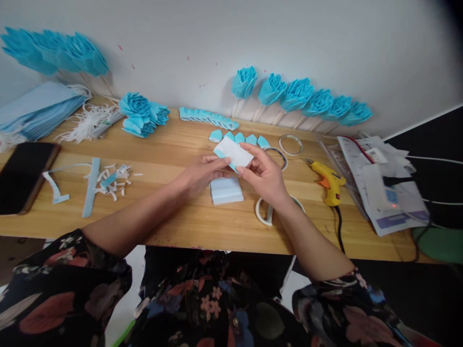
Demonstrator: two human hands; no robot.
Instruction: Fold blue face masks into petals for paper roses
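Between my two hands is a small rectangle of mask fabric (235, 152), white on its upper face with a blue folded strip along its lower left edge. My left hand (206, 169) pinches its left side, thumb on top. My right hand (264, 173) grips its right side between thumb and fingers. Just below lies a stack of pale blue rectangles (226, 193). Behind the held piece sits a row of small folded blue petals (251, 140), partly hidden. A white ring-shaped thing (259, 212) lies partly behind my right wrist.
Blue fabric flowers (296, 95) on sticks lean on the wall. A yellow glue gun (329, 180) and tape rolls (290, 144) lie right. Left are a phone (27, 178), masks (47, 108), scraps (112, 180) and more flowers (139, 115). A power strip (379, 188) lies far right.
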